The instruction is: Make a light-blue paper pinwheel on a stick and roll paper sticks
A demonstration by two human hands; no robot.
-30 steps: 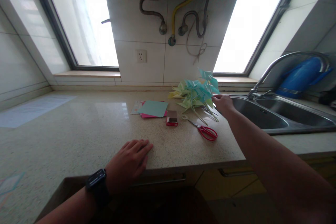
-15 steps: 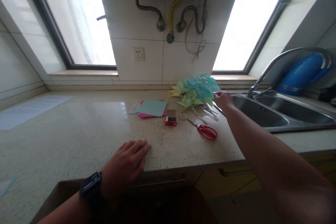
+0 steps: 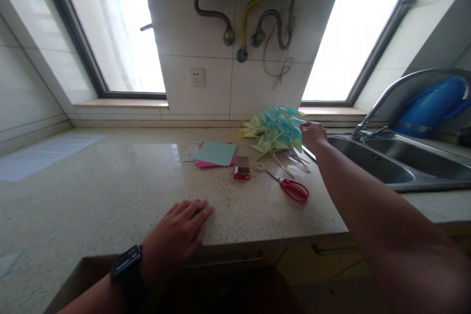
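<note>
Your right hand [image 3: 312, 135] reached far across the desk [image 3: 121, 181] and closed on the near edge of the pile of paper pinwheels [image 3: 276, 130]; which one it pinched could not be told. The pile lay at the back of the desk, just left of the sink [image 3: 371, 167], its thin sticks pointing toward you and to the right, the paper heads fanned toward the wall. Just in front of the sticks lay the red scissors [image 3: 292, 188], blades pointing back-left toward a small red box [image 3: 242, 167], with coloured paper sheets [image 3: 213, 153] beside it. Your left hand [image 3: 176, 235] rested flat and spread, holding nothing, at the front edge of the desk, with bare surface stretching wide to its left.
</note>
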